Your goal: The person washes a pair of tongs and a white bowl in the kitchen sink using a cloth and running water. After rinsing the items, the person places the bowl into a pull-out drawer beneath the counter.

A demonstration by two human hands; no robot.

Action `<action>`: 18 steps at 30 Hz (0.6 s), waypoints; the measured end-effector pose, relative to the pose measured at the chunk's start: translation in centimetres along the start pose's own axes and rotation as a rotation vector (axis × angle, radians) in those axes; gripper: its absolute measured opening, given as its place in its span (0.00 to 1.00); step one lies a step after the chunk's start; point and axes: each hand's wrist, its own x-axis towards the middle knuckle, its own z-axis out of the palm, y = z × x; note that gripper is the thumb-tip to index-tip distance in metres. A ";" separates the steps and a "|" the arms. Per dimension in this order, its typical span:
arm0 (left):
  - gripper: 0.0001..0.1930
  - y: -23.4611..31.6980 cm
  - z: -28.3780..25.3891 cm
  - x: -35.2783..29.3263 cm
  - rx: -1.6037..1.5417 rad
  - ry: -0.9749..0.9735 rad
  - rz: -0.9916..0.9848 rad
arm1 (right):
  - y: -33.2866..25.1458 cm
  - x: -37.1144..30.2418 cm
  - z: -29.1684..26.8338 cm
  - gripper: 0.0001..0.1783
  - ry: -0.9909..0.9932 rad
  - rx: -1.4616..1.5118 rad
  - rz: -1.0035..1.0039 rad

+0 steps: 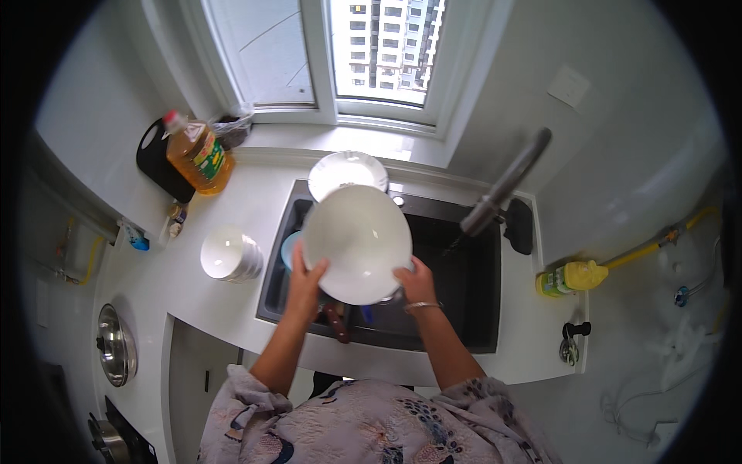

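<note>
**Both hands on a wide white bowl over the sink**

Nearest to me, the person's two forearms come up out of patterned sleeves and meet at a large white bowl (356, 243), held up over the dark sink (456, 301). The left hand (307, 280) clasps the lower left rim, fingers spread against the outside and thumb at the edge. The right hand (416, 281), a thin bangle at the wrist, is closed on the lower right rim. The bowl is tipped so that its bare inside faces up toward the person, and it is clear of the basin floor.

A grip this low on a wet rim is, I would judge, the weak point. Thumbs inside the lip and fingers underneath would hold it firmer, and it is best kept over the basin so drips fall there and a slip is short.

Below the bowl, a dark red handle (337, 322) lies in the sink, and a pale blue dish (290, 249) shows at the left wall; I would lower nothing onto them blind. The tap (504, 185) slants in close on the right, near enough to knock.

Further off, a stack of white bowls (229, 254) stands on the counter (193, 298) to the left. A white plate (347, 170) sits behind the sink, and an oil bottle (198, 156) stands by the window.
</note>
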 end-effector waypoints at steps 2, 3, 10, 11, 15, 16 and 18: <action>0.34 -4.3 4.7 -1.1 -0.065 -0.043 -0.182 | 0.7 -1.4 -6.8 0.16 0.026 0.060 0.168; 0.32 -6.1 6.4 -1.3 -0.090 -0.051 -0.275 | 0.0 -2.1 -9.5 0.15 0.017 0.077 0.273; 0.24 -13.6 13.4 -0.4 -0.153 -0.014 -0.516 | -1.9 -1.3 -20.2 0.23 0.052 -0.027 0.210; 0.24 -13.6 13.9 0.0 -0.163 -0.027 -0.476 | -2.5 -0.9 -20.8 0.25 0.077 -0.032 0.175; 0.28 -14.2 14.2 0.7 -0.174 -0.065 -0.331 | -2.1 0.7 -23.1 0.24 0.174 -0.423 -0.191; 0.29 -14.2 14.2 0.8 -0.155 -0.052 -0.298 | -2.0 1.3 -23.0 0.23 0.051 -0.387 -0.284; 0.34 -14.6 13.4 1.2 -0.078 0.019 -0.292 | -5.2 1.5 -20.8 0.16 -0.138 -0.553 -0.396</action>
